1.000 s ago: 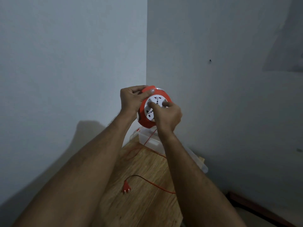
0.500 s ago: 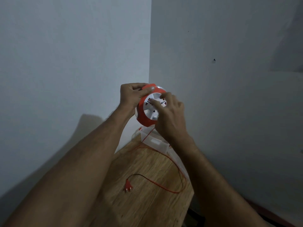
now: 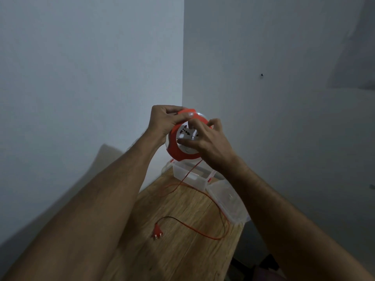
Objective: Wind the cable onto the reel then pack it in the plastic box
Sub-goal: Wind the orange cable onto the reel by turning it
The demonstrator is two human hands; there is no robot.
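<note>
A round red reel (image 3: 178, 153) with a white socket face is held up in the air above the table. My left hand (image 3: 165, 121) grips its upper left rim. My right hand (image 3: 205, 138) lies over the white face with fingers curled on it. A thin red cable (image 3: 221, 211) drops from the reel's bottom and loops over the wooden table (image 3: 182, 250), ending in a red plug (image 3: 157, 233). A clear plastic box (image 3: 190, 177) with red clips stands open at the table's far end, under the reel.
The clear lid (image 3: 229, 201) lies to the right of the box at the table's right edge. Grey walls meet in a corner just behind the box. The floor to the right of the table is dark.
My right hand has turned over the white face and its arm swung rightward. More of the cable loop and the lid now show.
</note>
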